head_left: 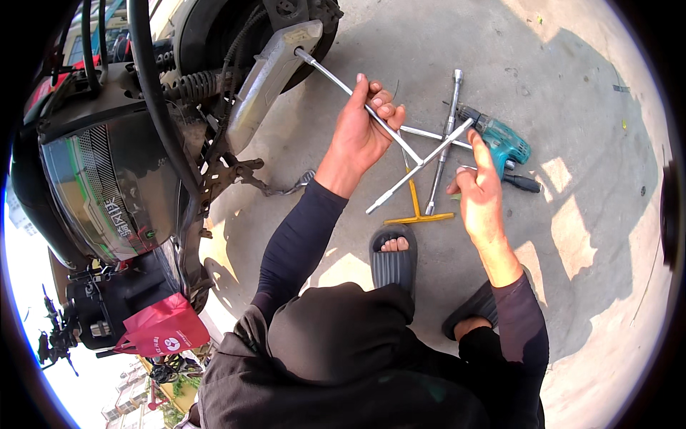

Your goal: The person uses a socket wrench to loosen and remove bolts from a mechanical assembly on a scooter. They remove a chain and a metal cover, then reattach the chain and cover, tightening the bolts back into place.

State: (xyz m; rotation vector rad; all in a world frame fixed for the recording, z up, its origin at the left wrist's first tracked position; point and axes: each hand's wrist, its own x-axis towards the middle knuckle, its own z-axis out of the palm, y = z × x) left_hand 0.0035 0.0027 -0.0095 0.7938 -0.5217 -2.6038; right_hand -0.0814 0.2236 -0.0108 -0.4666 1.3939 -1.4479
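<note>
A long silver T-handle socket wrench (393, 136) slants between my hands, its far tip at a hole in the pale metal cover (275, 82) beside the scooter's wheel. My left hand (362, 132) is closed loosely round its shaft, thumb pointing up along it. At the right end of the wrench's crossbar, my right hand (480, 189) has its index finger stretched out against the bar, the thumb apart and the other fingers bent. Whether the wrench's tip is seated on a bolt inside the hole, I cannot tell.
On the concrete lie a four-way cross wrench (455, 93), a yellow T-handle wrench (421, 217), a teal power drill (509, 136) and a black-handled tool (523, 184). The scooter (107, 171) fills the left, with a red bag (163, 325) hanging there. My sandalled foot (394, 261) is below the tools.
</note>
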